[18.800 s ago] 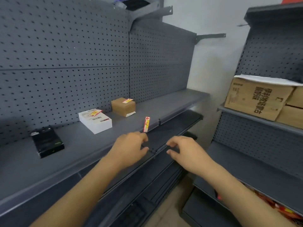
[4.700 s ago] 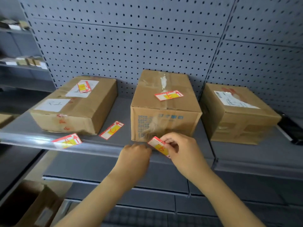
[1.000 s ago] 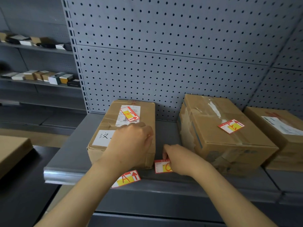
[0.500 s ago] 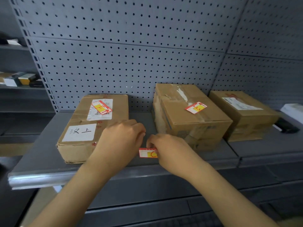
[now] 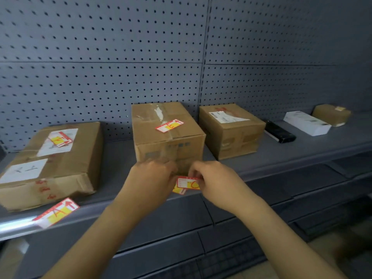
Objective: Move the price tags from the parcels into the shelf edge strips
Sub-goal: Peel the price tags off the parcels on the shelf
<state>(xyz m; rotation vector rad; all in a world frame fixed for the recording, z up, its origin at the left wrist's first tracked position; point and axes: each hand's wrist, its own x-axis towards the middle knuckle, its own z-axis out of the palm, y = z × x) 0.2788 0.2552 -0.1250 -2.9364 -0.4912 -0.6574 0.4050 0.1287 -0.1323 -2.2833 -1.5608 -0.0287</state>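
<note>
Three cardboard parcels stand on the grey shelf (image 5: 281, 156). The left parcel (image 5: 66, 164) carries a red-and-yellow price tag (image 5: 60, 138), and so does the middle parcel (image 5: 161, 143), whose tag (image 5: 169, 125) lies on top. The right parcel (image 5: 237, 137) shows only a white label. My right hand (image 5: 217, 184) pinches a price tag marked C (image 5: 189, 182) at the shelf's front edge, before the middle parcel. My left hand (image 5: 149, 182) grips its left end. A second tag (image 5: 179, 190) peeks out just beneath it. Another tag marked A (image 5: 56, 212) lies at the shelf edge strip (image 5: 18, 228).
Further right on the shelf lie a black box (image 5: 279, 133), a white box (image 5: 307, 122) and a small brown box (image 5: 331, 114). Grey pegboard (image 5: 120, 57) backs the shelf. Lower shelves (image 5: 241, 234) run below the hands.
Both hands have carried the tag marked C to the right, from the gap between the left and middle parcels to the front of the middle parcel. My view has swung right too.
</note>
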